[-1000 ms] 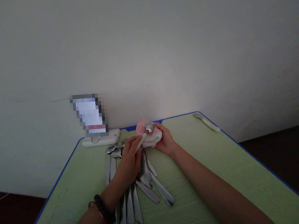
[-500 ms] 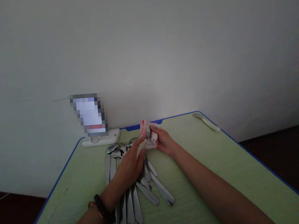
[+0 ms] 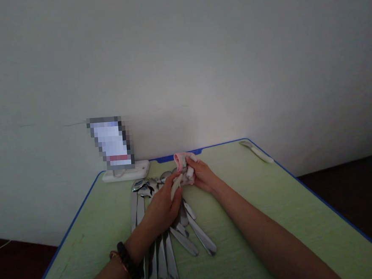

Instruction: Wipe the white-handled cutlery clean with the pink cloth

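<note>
My left hand is closed around the pale handle of a piece of cutlery. Its far end runs into a pink and white cloth, so I cannot tell whether it is a spoon or a fork. Fingers of my right hand pinch that cloth, folded about the utensil's end. Beneath and around my left hand lies a pile of metal spoons and forks, their handles toward me and partly hidden by my wrist.
A white-handled piece of cutlery lies by the table's right edge. At the back left, a phone with a blurred screen stands on a white base. The green table has a blue rim and meets a grey wall.
My right hand and the cloth have shifted slightly; the cloth's top has dropped and folded over. A little more of the pale handle shows in my left hand.
</note>
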`<move>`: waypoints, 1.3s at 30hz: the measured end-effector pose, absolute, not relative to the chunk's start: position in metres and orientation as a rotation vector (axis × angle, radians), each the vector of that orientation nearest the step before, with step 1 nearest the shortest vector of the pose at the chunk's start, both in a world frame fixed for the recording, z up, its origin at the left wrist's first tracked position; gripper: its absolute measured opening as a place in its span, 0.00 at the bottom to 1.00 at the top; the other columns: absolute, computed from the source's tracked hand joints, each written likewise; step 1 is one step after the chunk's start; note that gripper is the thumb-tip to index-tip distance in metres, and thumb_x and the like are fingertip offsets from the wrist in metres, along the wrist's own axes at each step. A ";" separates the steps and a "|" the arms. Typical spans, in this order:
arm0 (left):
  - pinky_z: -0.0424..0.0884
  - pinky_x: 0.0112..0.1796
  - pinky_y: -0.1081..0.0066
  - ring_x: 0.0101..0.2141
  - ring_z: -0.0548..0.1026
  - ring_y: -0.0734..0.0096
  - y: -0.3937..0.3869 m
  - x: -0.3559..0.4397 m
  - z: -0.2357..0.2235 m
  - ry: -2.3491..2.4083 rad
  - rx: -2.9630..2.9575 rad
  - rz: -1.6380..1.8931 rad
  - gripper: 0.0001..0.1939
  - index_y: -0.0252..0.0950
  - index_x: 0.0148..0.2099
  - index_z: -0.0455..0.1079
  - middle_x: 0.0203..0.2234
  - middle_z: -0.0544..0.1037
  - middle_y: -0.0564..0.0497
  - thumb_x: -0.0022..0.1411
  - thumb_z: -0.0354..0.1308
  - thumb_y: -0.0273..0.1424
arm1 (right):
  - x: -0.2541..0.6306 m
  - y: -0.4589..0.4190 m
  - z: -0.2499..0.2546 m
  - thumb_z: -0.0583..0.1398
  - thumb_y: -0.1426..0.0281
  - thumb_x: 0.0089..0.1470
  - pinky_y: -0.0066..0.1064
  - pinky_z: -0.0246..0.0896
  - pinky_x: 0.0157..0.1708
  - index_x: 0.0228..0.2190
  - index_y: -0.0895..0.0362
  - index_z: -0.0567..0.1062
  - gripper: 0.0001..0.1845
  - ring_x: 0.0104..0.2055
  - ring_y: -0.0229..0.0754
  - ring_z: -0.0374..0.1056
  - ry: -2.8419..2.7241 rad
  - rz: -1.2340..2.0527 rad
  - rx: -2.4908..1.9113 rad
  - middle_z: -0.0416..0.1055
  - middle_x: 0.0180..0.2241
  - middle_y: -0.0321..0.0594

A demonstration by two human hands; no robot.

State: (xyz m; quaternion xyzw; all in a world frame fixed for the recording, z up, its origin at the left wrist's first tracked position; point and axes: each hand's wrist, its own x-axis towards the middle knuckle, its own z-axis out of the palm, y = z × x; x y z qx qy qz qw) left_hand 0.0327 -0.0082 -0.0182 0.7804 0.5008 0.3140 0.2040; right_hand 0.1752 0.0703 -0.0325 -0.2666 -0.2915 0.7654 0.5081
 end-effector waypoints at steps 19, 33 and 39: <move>0.67 0.39 0.67 0.36 0.72 0.67 -0.007 0.032 -0.013 1.471 1.953 1.021 0.20 0.37 0.57 0.56 0.38 0.74 0.47 0.64 0.42 0.35 | 0.184 0.067 -0.019 0.41 0.47 0.54 0.36 0.64 0.33 0.35 0.58 0.72 0.32 0.32 0.45 0.70 -0.518 2.053 -0.375 0.75 0.28 0.41; 0.62 0.49 0.62 0.48 0.66 0.65 -0.005 0.033 -0.017 1.470 1.867 1.217 0.20 0.36 0.56 0.56 0.48 0.67 0.45 0.63 0.42 0.32 | 0.186 0.064 -0.012 0.44 0.57 0.54 0.42 0.62 0.41 0.33 0.58 0.72 0.24 0.36 0.46 0.70 -0.386 2.085 -0.422 0.75 0.27 0.41; 0.56 0.54 0.59 0.52 0.62 0.64 -0.003 0.032 -0.019 1.473 1.989 1.198 0.22 0.36 0.60 0.53 0.51 0.65 0.44 0.66 0.37 0.34 | 0.185 0.061 -0.010 0.50 0.63 0.48 0.42 0.62 0.42 0.28 0.59 0.70 0.14 0.34 0.46 0.70 -0.427 2.152 -0.448 0.74 0.25 0.41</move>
